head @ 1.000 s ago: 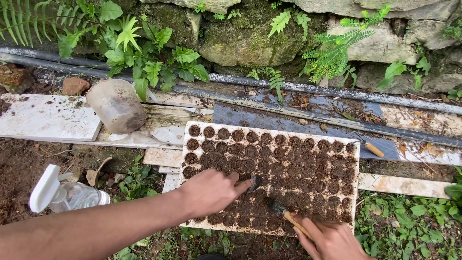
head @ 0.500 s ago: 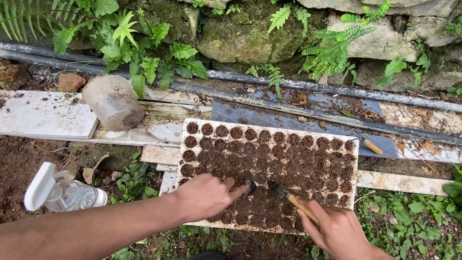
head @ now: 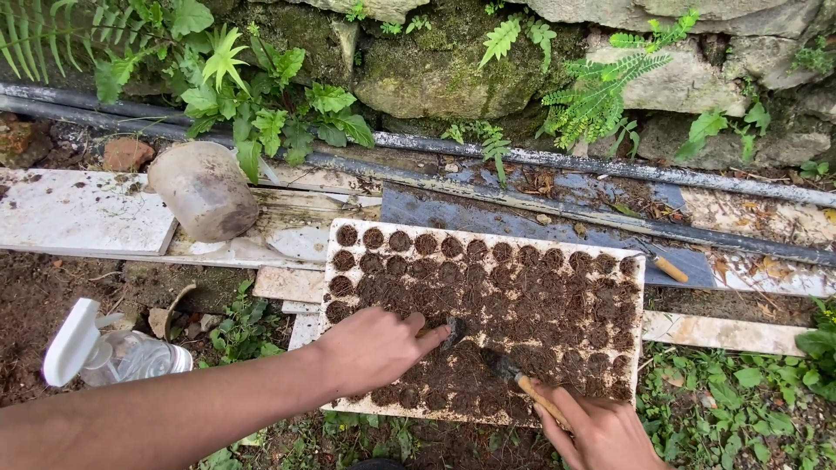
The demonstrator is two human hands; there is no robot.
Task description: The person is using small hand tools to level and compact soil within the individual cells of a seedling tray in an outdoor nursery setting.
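A white seed tray (head: 338, 302) with several round cells of dark brown soil lies on the ground. My left hand (head: 374, 348) rests on the tray's near left part, fingers curled round a small dark tool (head: 454, 331) whose tip touches the soil. At the tray's near edge my right hand (head: 601, 431) grips the wooden handle of a small brush (head: 518, 379), its dark bristles pressed into the loose soil in the tray's middle.
A clear spray bottle with a white trigger (head: 100, 348) lies at the left. An overturned muddy pot (head: 205, 190) sits on white boards behind. Another wooden-handled tool (head: 666, 265) lies right of the tray. Pipes (head: 557, 161), a mossy stone wall and ferns run along the back.
My right hand drew the brush back toward the tray's near edge after reaching further in half a second ago. My left hand shifted only slightly.
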